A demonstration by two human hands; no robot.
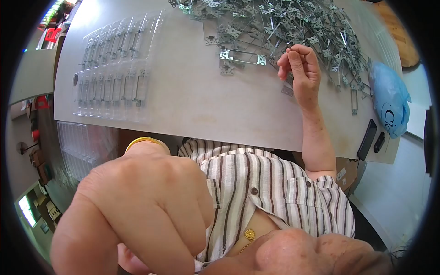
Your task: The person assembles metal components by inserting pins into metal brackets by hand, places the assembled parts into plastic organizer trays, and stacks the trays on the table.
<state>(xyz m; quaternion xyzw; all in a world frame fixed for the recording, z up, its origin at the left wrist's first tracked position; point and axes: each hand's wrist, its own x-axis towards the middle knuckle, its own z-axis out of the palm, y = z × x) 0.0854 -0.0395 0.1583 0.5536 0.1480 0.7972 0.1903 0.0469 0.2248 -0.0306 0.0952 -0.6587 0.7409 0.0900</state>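
Note:
My left hand is large and close to the camera at the lower left, its fingers curled under; what they hold, if anything, is hidden. Over the table my right hand pinches a small thin metal piece at its fingertips. It is beside the near edge of a big heap of metal brackets. Just left of that hand, a bracket with a rectangular wire frame lies at the heap's edge. At the left, a clear plastic tray holds two rows of similar metal pieces.
A blue plastic bag lies at the table's right edge, with a black phone and a small black object near it. Clear empty trays are stacked below the table's left edge.

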